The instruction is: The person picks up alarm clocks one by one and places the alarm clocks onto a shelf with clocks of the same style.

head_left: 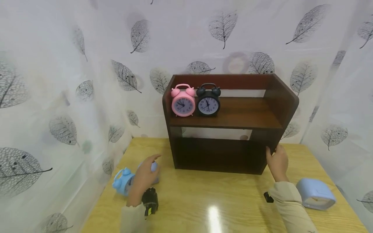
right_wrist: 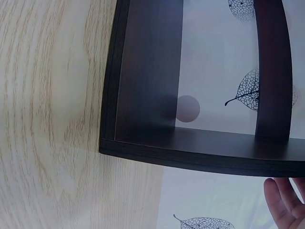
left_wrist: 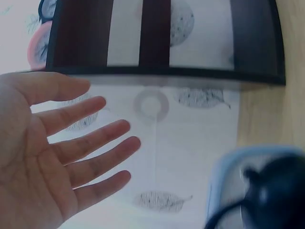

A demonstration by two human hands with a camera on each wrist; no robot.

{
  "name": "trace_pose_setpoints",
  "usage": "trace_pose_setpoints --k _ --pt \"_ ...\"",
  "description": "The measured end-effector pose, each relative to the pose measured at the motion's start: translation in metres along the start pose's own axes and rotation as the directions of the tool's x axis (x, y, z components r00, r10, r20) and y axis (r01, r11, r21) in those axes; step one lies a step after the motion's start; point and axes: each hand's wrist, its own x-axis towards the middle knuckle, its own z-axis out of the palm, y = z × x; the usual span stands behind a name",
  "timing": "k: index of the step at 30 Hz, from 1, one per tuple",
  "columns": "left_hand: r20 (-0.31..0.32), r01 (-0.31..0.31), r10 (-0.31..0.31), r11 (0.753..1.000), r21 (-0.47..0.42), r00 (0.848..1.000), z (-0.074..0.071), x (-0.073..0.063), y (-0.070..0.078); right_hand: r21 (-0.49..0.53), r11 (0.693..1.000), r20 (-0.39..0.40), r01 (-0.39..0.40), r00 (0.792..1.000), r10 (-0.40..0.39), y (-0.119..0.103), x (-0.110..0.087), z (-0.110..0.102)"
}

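Observation:
A dark brown wooden shelf unit (head_left: 221,155) stands on the table. On its upper board, at the left end, are a pink twin-bell alarm clock (head_left: 183,105) and a black one (head_left: 208,105). My right hand (head_left: 278,163) holds the shelf's right side panel low at the front edge, thumb on the inner side. In the right wrist view, fingers (right_wrist: 286,205) meet the panel's outer face. The left hand (head_left: 144,178), spread and holding nothing, hovers left of the shelf. It partly hides a pale blue clock (head_left: 154,166) and a sky-blue twin-bell alarm clock (head_left: 123,181).
A rounded pale blue clock (head_left: 316,194) sits beside my right forearm. Near the left wrist is a black object (head_left: 150,199) whose kind is unclear; a small black piece (head_left: 268,197) shows by the right wrist. Leaf-patterned sheeting (head_left: 87,113) surrounds the wooden table (head_left: 186,194).

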Motion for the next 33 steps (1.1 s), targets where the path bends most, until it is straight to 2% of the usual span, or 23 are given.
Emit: trace_pose_setpoints --k 6,13,20,23,26,29,33 --pt "0.099 0.033 -0.026 0.997 -0.067 0.995 -0.01 -0.014 -0.019 0.013 1.0 0.003 -0.005 1.0 0.005 -0.001 0.001 0.001" --pt "0.149 0.023 -0.007 0.994 -0.103 0.989 -0.014 -0.023 -0.037 0.04 0.999 -0.002 -0.007 1.0 0.007 -0.004 0.001 -0.001" --pt "0.297 0.017 0.018 0.993 -0.114 0.955 -0.02 -0.035 -0.052 0.038 0.999 0.011 -0.014 1.0 0.014 -0.003 0.0 0.0" --pt "0.318 -0.009 0.054 0.99 -0.143 0.947 -0.019 -0.038 -0.06 0.036 0.999 0.008 -0.014 1.0 0.013 -0.002 0.0 0.0" --pt "0.326 -0.056 0.118 0.979 -0.195 0.938 -0.016 -0.039 -0.066 0.038 0.999 0.001 -0.012 1.0 0.011 0.0 0.001 0.001" --pt "0.35 -0.088 0.176 0.964 -0.252 0.92 -0.013 -0.04 -0.071 0.04 0.999 0.002 -0.013 1.0 0.013 0.001 0.001 0.001" --pt "0.39 -0.111 0.197 0.966 -0.233 0.899 -0.01 -0.042 -0.074 0.04 0.999 0.01 -0.014 1.0 0.014 0.0 0.001 0.002"
